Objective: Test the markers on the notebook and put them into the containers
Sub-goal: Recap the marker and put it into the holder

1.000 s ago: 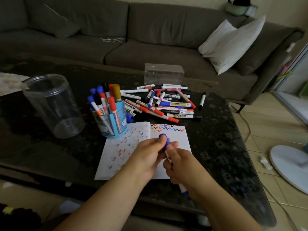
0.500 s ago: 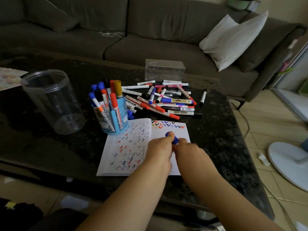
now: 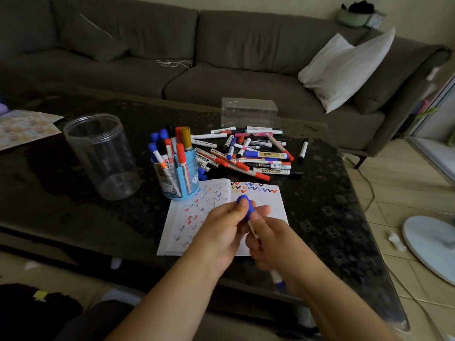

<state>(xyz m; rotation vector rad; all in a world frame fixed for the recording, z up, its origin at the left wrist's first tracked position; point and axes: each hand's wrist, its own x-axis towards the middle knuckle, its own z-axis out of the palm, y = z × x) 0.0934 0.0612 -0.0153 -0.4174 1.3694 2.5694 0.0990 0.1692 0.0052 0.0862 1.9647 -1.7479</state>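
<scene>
While the right hand [image 3: 275, 244] grips the marker [image 3: 277, 279], the left hand [image 3: 221, 227] pinches its seemingly seated blue cap [image 3: 246, 205].

The table [image 3: 73, 193] was glossy dark speckled stone; the jar [image 3: 103, 156] and the box [image 3: 248, 112] were clear, smooth plastic. The notebook [image 3: 270, 203] was matt white paper, and the sofa [image 3: 234, 45] was matt woven cloth.

Both hands [image 3: 248, 232] on a blue-capped marker [image 3: 249, 210] above the notebook [image 3: 273, 203].
</scene>
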